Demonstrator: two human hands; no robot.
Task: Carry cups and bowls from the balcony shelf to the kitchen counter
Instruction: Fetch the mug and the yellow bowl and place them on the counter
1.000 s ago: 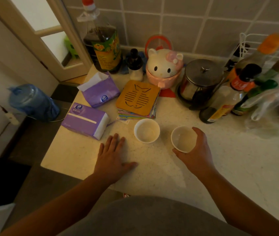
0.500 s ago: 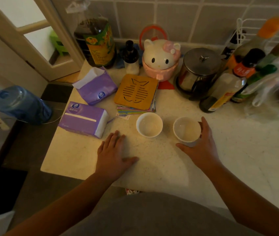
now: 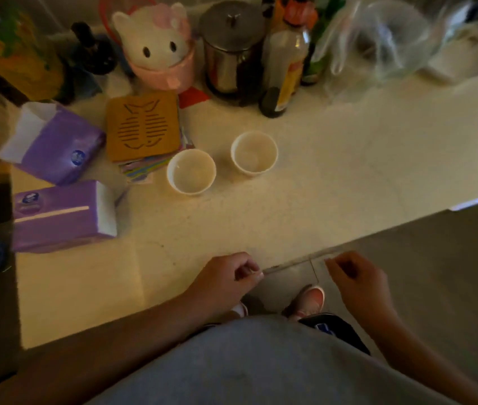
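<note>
Well, both cups are down on the counter (image 3: pixel 334 176) now, and neither hand is on them. From the head view, the lower cup (image 3: pixel 191 171) sits just left of the middle of the frame. The upper cup (image 3: pixel 254 152) is a little up and to the right of it, close by but not touching. Both stand upright with their mouths up.

The left hand (image 3: pixel 226 280) hangs at the lower middle of the frame, over the counter's near edge, fingers loosely curled with nothing in them. The right hand (image 3: pixel 354 277) is level with it further right, over the floor (image 3: pixel 436 258), also loosely curled and empty. Both cups lie well above the hands in the frame, clearly apart from them. A pink shoe (image 3: pixel 309 299) shows between the two wrists.

A wooden trivet (image 3: pixel 143 127) with a fish cut-out lies just up and left of the lower cup, on a stack of coloured mats. At the left are a purple tissue pack (image 3: pixel 62 214) and an opened pack (image 3: pixel 56 147). Along the top stand a cat-shaped jar (image 3: pixel 159 45), a steel pot (image 3: pixel 229 51), a dark bottle (image 3: pixel 283 68) and a blurred plastic bag (image 3: pixel 383 39).
</note>
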